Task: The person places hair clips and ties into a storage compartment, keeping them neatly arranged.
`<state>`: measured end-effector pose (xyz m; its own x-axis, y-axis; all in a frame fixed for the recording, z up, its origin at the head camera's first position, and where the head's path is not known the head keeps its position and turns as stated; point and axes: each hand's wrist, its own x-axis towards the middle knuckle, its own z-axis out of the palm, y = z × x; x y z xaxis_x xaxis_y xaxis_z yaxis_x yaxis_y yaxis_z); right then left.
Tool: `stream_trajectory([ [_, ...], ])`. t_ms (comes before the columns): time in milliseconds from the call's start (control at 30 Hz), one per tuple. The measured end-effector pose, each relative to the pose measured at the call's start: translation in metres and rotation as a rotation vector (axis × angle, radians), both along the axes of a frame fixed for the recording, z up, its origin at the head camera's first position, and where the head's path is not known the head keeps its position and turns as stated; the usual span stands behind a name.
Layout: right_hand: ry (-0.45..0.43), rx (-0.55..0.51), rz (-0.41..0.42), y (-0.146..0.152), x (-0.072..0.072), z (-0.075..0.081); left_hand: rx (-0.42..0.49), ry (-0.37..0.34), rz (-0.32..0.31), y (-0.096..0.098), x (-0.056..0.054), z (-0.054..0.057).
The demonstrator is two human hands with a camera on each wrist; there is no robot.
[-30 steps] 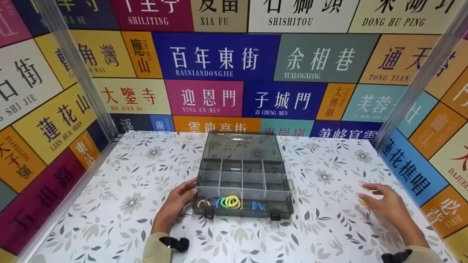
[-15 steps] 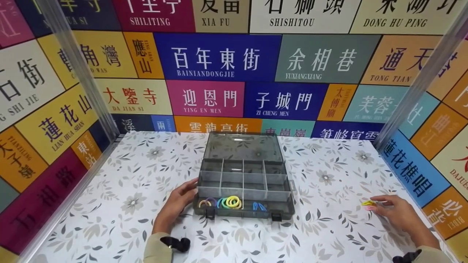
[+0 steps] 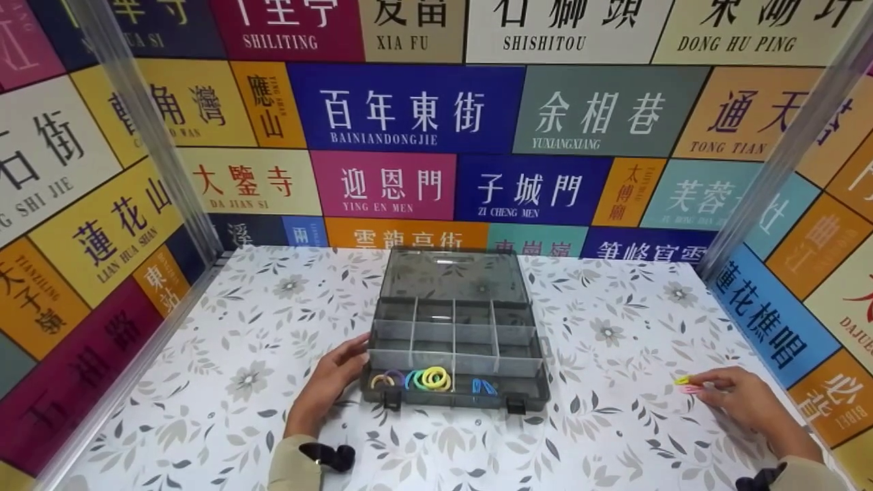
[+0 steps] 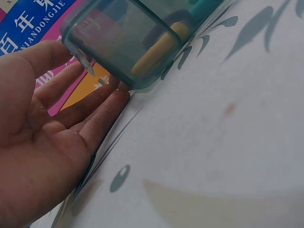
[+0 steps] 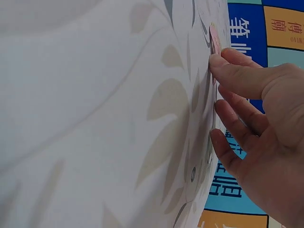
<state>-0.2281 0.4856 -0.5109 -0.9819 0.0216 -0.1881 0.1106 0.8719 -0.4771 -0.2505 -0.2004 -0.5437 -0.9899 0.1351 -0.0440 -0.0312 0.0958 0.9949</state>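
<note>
On the table a grey see-through divided box stands with its lid raised. My left hand rests against the box's left side, its fingers extended along the end wall in the left wrist view. Off to the right, my right hand pinches small hair clips between thumb and forefinger; a pink clip and a yellow clip show at its fingertips. In the right wrist view the pink clip lies close along the tabletop, the other fingers loosely bent.
The front compartments hold yellow hair ties, green, purple and tan ones, and blue hair clips. Behind them, dividers form several more compartments. The raised lid leans at the back, near a sign-covered wall.
My right hand has shifted right and down; its spread fingers have closed on the pink and yellow hair clips, which show more clearly. The left hand stays at the box.
</note>
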Motion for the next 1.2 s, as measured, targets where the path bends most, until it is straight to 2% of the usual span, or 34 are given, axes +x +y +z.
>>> stream_trajectory([
  [167, 0.011, 0.016, 0.029, 0.001, -0.002, -0.001, -0.019, 0.004, 0.003, 0.000, 0.000, -0.001],
  [300, 0.028, 0.013, 0.022, 0.000, -0.002, -0.003, -0.015, -0.013, 0.008, 0.000, 0.000, -0.001],
  [567, 0.096, 0.052, 0.050, -0.006, 0.002, -0.004, -0.005, -0.018, 0.022, 0.001, 0.000, -0.001],
  [733, 0.066, 0.050, 0.034, -0.011, 0.003, -0.001, -0.019, -0.030, 0.030, 0.001, 0.000, -0.001],
  [967, 0.076, 0.086, 0.017, -0.015, 0.002, -0.001, 0.000, -0.023, 0.004, -0.001, 0.001, -0.003],
  [1200, 0.025, 0.093, 0.043, -0.015, 0.001, 0.003, -0.015, -0.016, 0.007, 0.000, 0.000, -0.001],
])
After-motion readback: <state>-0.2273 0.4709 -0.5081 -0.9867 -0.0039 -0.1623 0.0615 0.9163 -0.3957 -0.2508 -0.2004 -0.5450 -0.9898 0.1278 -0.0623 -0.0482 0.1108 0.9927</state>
